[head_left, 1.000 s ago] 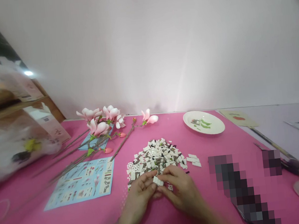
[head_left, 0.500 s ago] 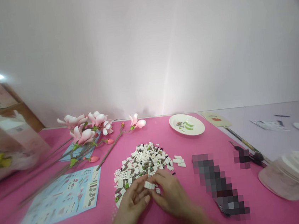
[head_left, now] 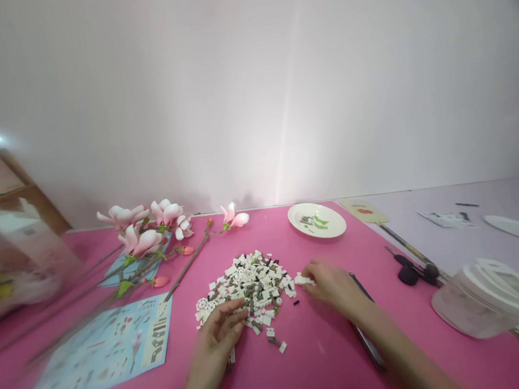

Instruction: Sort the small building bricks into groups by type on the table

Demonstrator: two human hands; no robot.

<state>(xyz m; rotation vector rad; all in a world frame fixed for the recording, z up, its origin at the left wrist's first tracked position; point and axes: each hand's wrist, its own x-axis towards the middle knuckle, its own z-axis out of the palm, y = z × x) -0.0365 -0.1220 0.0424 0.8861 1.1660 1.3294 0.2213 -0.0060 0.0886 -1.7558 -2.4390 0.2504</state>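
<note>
A heap of small building bricks [head_left: 250, 282], mostly white with some grey, green and black ones, lies on the pink tabletop. My left hand [head_left: 218, 332] rests at its near left edge, fingers loosely curved and apart, with no brick visible in them. To the right of the heap, my right hand [head_left: 329, 286] has its fingertips closed at some white bricks [head_left: 302, 279]. The fingers partly cover these bricks. A few loose bricks [head_left: 276, 339] lie in front of the heap.
Left are magnolia stems [head_left: 141, 241], an instruction sheet [head_left: 104, 353] and a bag [head_left: 13, 276]. A plate [head_left: 296, 223] with green pieces stands behind. A phone [head_left: 371, 347] lies partly under my right forearm. Scissors [head_left: 409, 274] and a lidded plastic tub [head_left: 475, 308] are further right.
My hands were together in front of the heap, holding a white brick piece. They have parted: the right went to the white bricks at the right, while the left stayed by the heap.
</note>
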